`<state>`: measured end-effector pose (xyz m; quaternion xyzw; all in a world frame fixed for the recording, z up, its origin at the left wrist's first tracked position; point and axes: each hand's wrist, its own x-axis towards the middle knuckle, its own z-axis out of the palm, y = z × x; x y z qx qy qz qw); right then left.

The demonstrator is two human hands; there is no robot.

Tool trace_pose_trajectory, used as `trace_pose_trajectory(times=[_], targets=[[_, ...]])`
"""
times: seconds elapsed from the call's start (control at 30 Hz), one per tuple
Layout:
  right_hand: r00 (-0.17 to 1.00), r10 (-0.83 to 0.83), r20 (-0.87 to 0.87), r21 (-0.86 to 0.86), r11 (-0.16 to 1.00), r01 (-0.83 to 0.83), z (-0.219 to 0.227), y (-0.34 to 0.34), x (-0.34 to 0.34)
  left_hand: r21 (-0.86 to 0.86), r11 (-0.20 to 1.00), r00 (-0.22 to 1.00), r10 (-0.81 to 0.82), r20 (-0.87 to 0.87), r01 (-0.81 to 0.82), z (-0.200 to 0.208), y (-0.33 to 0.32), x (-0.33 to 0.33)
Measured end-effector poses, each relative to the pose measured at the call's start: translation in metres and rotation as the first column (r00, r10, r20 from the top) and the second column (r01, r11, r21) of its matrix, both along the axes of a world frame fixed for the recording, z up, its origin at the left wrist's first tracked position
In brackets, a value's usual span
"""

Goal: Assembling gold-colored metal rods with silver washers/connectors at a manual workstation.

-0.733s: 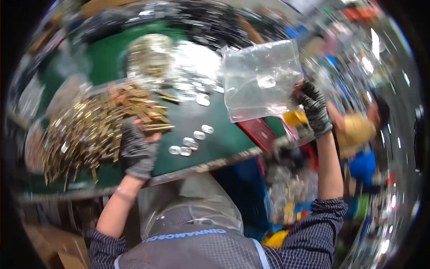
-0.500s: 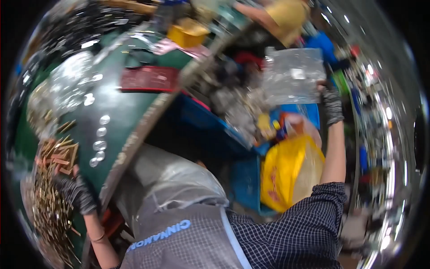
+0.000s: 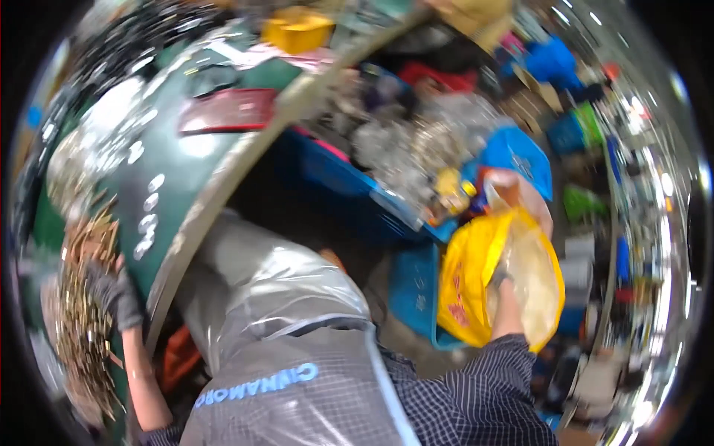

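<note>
On the green table at the left, my left hand (image 3: 117,296) in a grey glove rests against a heap of thin brownish-gold strips (image 3: 83,316). Its thumb stands apart from the fingers, and motion blurs the fingertips. My right hand (image 3: 503,282) reaches down inside a yellow plastic bag (image 3: 465,279) with a pale inner side. The bag's mouth gapes around the wrist. Its wall and the pale contents hide the fingers, so whether they hold anything does not show.
A blue crate (image 3: 413,290) stands by the yellow bag. Behind it lie crumpled clear plastic bags (image 3: 387,152) and a blue bag (image 3: 517,160). A dark red tray (image 3: 230,110) and a yellow box (image 3: 297,31) sit on the table. The table's edge (image 3: 223,178) runs diagonally past my lap.
My right hand has come down and inward from the far right, where it held up a clear flat bag, into the yellow bag. My left hand stays at the strips.
</note>
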<state>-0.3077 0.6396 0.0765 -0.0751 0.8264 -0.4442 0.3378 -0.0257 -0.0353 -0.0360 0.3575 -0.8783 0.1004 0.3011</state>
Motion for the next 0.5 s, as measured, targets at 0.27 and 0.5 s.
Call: trace_pose_trajectory(times=[0.27,0.5], targets=[[0.96,-0.105,-0.261,-0.277,0.96,0.03,0.065,-0.331,0.088,0.127,0.991,0.996,-0.041,-0.082,0.052,0.037,0.053,-0.035],[0.819,0.163,-0.551,0.073,0.986,-0.146,-0.022,-0.052,-0.225,0.204,0.971,0.98,-0.085,-0.179,0.121,0.045,0.053,-0.006]])
